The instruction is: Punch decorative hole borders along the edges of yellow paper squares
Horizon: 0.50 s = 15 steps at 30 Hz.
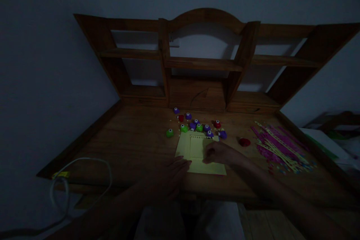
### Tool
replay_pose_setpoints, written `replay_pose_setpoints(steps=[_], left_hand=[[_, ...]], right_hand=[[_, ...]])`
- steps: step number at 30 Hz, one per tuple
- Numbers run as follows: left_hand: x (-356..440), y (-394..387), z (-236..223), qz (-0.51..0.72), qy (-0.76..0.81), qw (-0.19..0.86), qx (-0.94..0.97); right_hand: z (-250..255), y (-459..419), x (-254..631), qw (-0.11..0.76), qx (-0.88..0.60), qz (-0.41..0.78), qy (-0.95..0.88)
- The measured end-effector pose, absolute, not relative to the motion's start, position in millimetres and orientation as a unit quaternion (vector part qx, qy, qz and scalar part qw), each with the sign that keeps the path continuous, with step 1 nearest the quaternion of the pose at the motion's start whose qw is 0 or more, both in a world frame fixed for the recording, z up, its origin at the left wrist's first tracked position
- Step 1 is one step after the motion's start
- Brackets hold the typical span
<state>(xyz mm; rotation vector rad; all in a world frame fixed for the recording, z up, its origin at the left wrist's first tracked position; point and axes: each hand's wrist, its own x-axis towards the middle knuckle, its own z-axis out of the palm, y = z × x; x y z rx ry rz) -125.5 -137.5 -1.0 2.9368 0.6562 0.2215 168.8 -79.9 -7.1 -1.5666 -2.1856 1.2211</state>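
Note:
A large sheet of pale yellow paper [206, 168] lies on the wooden desk in front of me. On top of it is a smaller yellow notebook sheet [197, 148] with a row of holes along its upper edge. My left hand [176, 170] rests flat, fingers stretched out, with its tips on the lower left of the large sheet. My right hand [215, 153] is curled with fingertips together at the right edge of the small sheet. What those fingers pinch, if anything, is hidden. Just beyond the paper sit several purple, green and red one-eyed toys, one purple toy [209, 134] touching its top edge.
Pink and yellow strips [277, 146] with small scattered bits lie at the right of the desk [126, 142]. A red piece [244, 142] lies beside them. A wooden shelf unit [197, 93] rises at the back. A white cable [108, 165] loops at the front left.

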Motion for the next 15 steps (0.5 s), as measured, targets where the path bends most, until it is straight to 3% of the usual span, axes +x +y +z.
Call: replay_pose_setpoints(steps=[9,15], left_hand=[[-128.9,-137.2,-7.7,0.081,0.214,0.055,0.972],[-126.4,-137.5,0.2,0.057,0.215,0.057,0.973]], right_hand=[[21.4,-67.7,168.2,-0.055,-0.572,0.315,-0.756],[34.9,-73.0,166.0,-0.077,-0.595,0.247,-0.761]])
